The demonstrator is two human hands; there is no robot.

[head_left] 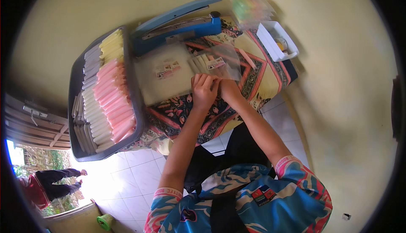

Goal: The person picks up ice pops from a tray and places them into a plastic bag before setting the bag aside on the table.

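Both hands meet at the near edge of a clear plastic bag (230, 57), which holds several thin wrapped pieces and a printed label. My left hand (204, 90) has its fingers bent over the bag's edge. Beside it, my right hand (227, 90) is closed at the same edge, its fingertips partly hidden. A pile of flat clear bags (163, 78) with a label lies to the left. One pink stick (247, 58) rests on the patterned cloth (203, 127) to the right of the bag.
On the left stands a dark tray (141, 123) with rows of yellow, white, pink and grey packets. A blue sealer (177, 30) is behind the bags. A white box (270, 49) and colourful packets (251, 11) are at the back right. A person (50, 184) is at lower left.
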